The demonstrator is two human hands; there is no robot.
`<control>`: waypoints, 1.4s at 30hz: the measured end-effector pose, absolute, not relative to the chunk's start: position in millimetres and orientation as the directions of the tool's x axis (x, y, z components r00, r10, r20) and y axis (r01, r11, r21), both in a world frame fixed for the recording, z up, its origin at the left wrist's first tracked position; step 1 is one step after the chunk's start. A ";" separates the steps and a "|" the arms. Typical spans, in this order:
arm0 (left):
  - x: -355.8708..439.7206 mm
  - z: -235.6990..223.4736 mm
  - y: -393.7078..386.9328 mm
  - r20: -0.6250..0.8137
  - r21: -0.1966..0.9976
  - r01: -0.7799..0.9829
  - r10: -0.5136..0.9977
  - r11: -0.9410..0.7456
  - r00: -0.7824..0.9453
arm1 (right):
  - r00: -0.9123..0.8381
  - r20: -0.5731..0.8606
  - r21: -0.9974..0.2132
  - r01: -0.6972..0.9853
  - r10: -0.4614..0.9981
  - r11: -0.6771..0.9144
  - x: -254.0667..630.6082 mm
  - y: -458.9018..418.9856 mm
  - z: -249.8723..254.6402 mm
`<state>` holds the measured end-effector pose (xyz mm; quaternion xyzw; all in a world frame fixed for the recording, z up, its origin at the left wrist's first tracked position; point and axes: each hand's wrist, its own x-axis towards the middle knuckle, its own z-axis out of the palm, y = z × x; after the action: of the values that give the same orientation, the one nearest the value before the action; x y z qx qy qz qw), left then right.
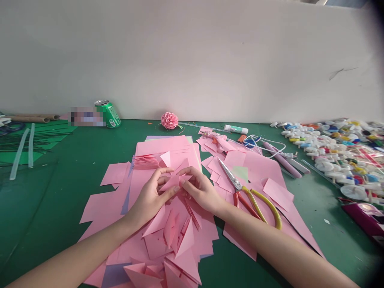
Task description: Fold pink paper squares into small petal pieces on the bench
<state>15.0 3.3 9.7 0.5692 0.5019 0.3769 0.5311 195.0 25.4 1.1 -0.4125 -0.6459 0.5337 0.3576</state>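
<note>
A folded pink paper piece (173,183) with pointed corners is held up between my two hands over the pile of paper. My left hand (155,187) pinches its left side, the thumb lying across the front. On the other side my right hand (201,189) grips it with thumb and fingers; some fingertips are hidden behind the paper. Just below lie several folded pink paper units (177,232) on loose pink sheets. A stack of small pink paper squares (146,162) sits just beyond my left hand.
Scissors (240,186) with red and yellow handles lie open at the right on pink paper. A pink paper ball (169,120), a green can (108,114) and a glue stick (236,129) are along the wall. Many small white and coloured pieces (339,154) cover the far right.
</note>
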 end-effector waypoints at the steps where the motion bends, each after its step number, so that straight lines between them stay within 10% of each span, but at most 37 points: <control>1: 15.1 9.4 3.4 -0.105 0.985 0.160 0.971 0.071 0.216 | -0.405 0.023 -0.985 0.148 0.914 0.091 194.9 25.1 1.8; 42: 15.1 6.9 4.3 -0.091 0.994 0.086 0.971 0.074 0.222 | -0.420 0.043 -0.999 0.010 0.907 0.052 192.6 24.2 -1.5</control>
<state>15.1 4.3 6.9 0.5510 0.4793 0.3993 0.5543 192.6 24.2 -1.5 -0.3739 -0.6129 0.5782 0.3877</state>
